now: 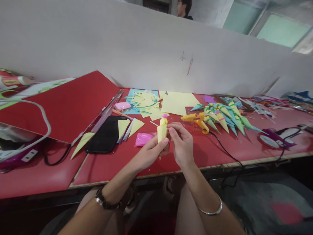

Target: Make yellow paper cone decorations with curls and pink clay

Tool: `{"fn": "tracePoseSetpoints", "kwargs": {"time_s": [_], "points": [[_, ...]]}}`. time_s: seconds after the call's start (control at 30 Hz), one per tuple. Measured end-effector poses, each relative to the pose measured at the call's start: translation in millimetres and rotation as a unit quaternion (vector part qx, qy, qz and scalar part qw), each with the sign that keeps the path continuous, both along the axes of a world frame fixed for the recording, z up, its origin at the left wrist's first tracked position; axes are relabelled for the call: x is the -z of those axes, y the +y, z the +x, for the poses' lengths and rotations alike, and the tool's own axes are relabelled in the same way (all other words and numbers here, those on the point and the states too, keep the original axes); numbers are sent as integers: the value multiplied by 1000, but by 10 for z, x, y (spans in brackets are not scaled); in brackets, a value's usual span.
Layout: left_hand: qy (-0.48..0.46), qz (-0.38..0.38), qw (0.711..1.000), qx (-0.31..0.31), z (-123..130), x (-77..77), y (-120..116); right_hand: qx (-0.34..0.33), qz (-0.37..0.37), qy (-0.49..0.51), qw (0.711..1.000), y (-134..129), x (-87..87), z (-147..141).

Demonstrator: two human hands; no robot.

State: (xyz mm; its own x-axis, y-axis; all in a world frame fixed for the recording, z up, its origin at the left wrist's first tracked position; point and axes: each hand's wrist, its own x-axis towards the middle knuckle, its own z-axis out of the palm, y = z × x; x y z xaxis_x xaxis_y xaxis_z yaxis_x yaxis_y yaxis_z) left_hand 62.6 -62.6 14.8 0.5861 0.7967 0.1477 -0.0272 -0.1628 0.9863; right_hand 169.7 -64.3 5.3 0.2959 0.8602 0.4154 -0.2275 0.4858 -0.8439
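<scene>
Head view: behind your bench, a white partition. Below it, the red tabletop. A red board stands tilted at left. At right, a pile of finished-looking paper cones, yellow and blue with green trim. A black phone lies flat, left of your hands.

Left hand: closed, thumb in front and fingers curled behind, holding the lower part of the yellow cone. Right hand: thumb and forefinger drawn narrow at the cone's right edge; a fleck of pink shows there. Cannot tell whether you pinch the fleck or the cone itself.

Yellow glue gun, orange light showing, lies just beside the pile. The held cone is roughly upright above the front of the tabletop, near a pink packet. Smallest: the pink ball topping that cone's ribbed yellow filling.
</scene>
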Motion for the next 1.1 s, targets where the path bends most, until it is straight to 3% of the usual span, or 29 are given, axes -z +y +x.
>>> {"fn": "tracePoseSetpoints", "kwargs": {"time_s": [0.43, 0.97, 1.1], "points": [[32, -9, 999, 7, -23, -11, 0, -84, -60, 37, 994, -37, -38, -13], [20, -9, 1000, 10, -16, -28, -3, -84, -57, 24, 995, -46, -57, -22], [14, -21, 999, -33, 4, -38, 2, -99, -90, 28, 991, -55, -55, -34]]}}
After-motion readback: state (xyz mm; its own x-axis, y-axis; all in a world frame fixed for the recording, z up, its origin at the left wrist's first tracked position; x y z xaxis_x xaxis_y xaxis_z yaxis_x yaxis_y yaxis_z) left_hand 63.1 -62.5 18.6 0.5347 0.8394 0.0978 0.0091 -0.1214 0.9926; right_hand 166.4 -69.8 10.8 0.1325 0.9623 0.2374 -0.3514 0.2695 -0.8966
